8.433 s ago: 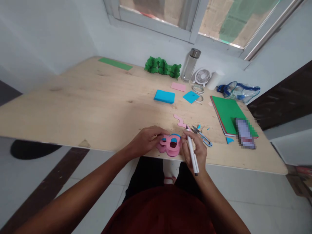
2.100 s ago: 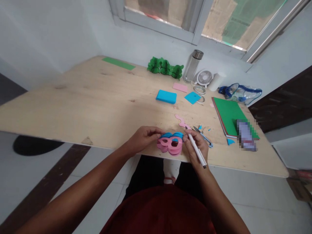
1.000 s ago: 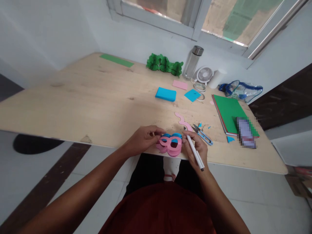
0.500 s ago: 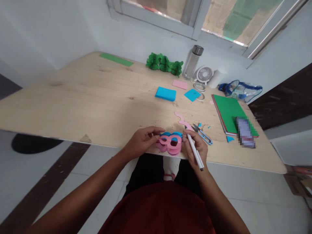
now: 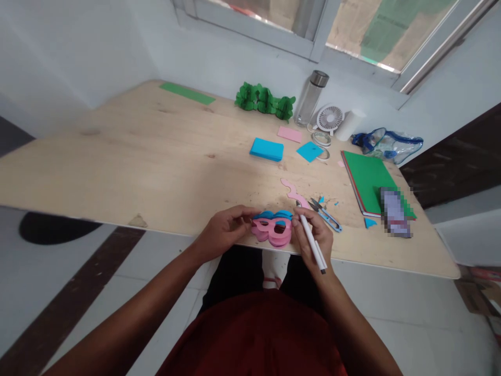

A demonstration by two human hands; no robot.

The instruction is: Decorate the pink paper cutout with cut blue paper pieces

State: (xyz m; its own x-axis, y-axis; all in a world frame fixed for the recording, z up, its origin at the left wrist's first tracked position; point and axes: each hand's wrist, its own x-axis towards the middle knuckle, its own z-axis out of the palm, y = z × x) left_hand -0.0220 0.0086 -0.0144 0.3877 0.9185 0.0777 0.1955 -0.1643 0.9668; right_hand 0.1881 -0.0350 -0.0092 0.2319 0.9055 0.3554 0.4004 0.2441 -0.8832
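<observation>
A pink and blue layered paper cutout (image 5: 278, 241) with scalloped edges and oval holes is held at the table's front edge. My left hand (image 5: 223, 232) pinches its left side between thumb and fingers. At its right side, the fingertips of my right hand (image 5: 321, 235) meet the paper. That same hand is closed round a white marker pen (image 5: 312, 241), which slants across the palm with its dark end down. Just beyond the cutout lie a wavy pink paper strip (image 5: 290, 189) and blue-handled thread snips (image 5: 330, 219).
Blue folded paper (image 5: 266, 150), a blue sheet (image 5: 309, 151), a pink piece (image 5: 289, 134) and tape rolls (image 5: 321, 138) lie farther back. Green paper garland (image 5: 264, 101), a glass bottle (image 5: 311, 99) and a small fan (image 5: 330, 119) line the wall. A phone (image 5: 395, 211) rests on a green folder (image 5: 370, 177).
The cutout has tilted slightly and its layers sit a little differently, with my left fingers shifted slightly on its left side. My right hand keeps the marker pen almost in place.
</observation>
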